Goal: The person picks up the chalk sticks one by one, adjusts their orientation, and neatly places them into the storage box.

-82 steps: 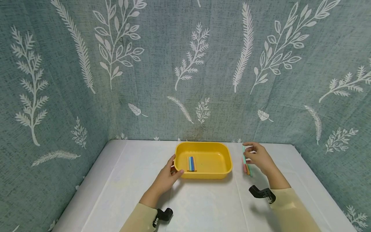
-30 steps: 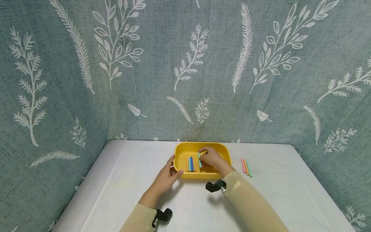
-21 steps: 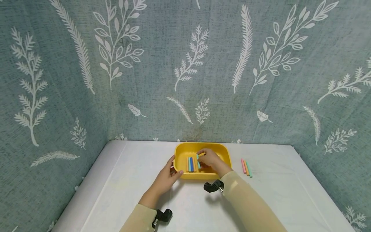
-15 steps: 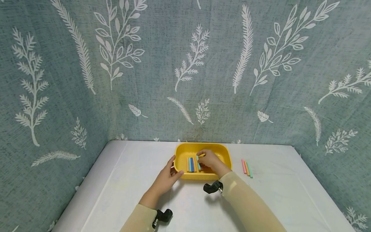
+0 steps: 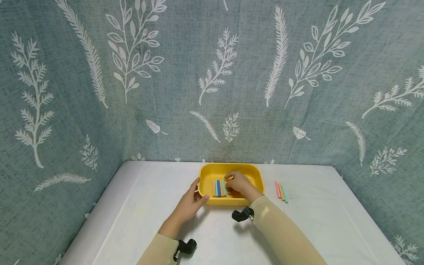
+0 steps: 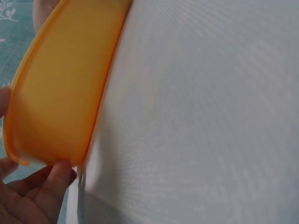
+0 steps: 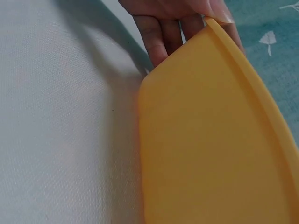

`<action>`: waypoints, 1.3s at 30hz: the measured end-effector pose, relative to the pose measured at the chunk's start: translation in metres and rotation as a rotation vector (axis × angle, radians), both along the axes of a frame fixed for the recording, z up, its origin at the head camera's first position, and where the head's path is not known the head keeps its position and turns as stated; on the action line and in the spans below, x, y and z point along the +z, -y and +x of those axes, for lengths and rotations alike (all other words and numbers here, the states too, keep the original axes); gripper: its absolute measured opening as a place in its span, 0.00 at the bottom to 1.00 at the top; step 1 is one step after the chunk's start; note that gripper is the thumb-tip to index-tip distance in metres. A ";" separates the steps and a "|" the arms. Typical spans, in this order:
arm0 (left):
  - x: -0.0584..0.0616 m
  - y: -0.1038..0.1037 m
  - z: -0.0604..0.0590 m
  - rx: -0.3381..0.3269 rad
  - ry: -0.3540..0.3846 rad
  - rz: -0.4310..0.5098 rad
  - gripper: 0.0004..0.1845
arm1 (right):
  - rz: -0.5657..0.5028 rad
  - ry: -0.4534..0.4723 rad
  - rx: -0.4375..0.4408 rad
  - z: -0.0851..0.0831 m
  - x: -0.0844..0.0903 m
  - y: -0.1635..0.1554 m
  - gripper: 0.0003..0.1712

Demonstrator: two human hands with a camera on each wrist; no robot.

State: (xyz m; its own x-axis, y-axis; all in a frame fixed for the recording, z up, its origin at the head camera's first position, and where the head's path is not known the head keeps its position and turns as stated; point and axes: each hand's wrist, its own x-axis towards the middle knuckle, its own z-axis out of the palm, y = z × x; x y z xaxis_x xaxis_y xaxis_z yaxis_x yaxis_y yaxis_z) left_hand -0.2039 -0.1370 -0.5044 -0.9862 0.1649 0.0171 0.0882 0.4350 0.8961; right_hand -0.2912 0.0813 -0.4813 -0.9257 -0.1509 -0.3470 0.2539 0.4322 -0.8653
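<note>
Head view: yellow tray (image 5: 258,179) with perhaps five chalk sticks (image 5: 220,187).

sleeves (image 5: 285,235): pale yellow, long | wrist cameras (image 5: 243,214): black

Nothing readable here, tbh. The yellow tray (image 5: 259,176) has no label or brand, the chalk sticks (image 5: 219,187) are plain, and the cloth backdrop (image 5: 212,81) only has white leaf prints, no letters or numbers. Both wrist views show only bare tray wall and the white table (image 6: 210,116).
</note>
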 end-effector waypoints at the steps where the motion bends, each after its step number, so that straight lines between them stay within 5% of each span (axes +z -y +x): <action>1: 0.000 0.000 0.000 0.003 0.004 -0.003 0.45 | 0.000 -0.001 0.001 0.000 0.000 0.000 0.22; 18: -0.001 -0.001 0.000 0.007 -0.001 -0.012 0.44 | -0.063 -0.088 0.032 0.016 0.026 -0.024 0.20; 39: 0.001 -0.002 0.000 0.017 0.013 -0.020 0.45 | 0.044 -0.295 0.013 0.044 0.054 -0.077 0.17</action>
State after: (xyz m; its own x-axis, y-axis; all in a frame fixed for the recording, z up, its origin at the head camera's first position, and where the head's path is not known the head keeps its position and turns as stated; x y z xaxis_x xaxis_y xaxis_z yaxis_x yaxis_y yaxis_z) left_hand -0.2042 -0.1345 -0.5036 -0.9889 0.1487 0.0014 0.0695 0.4543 0.8881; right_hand -0.2475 0.1586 -0.4275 -0.9855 -0.1545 -0.0697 -0.0118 0.4728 -0.8811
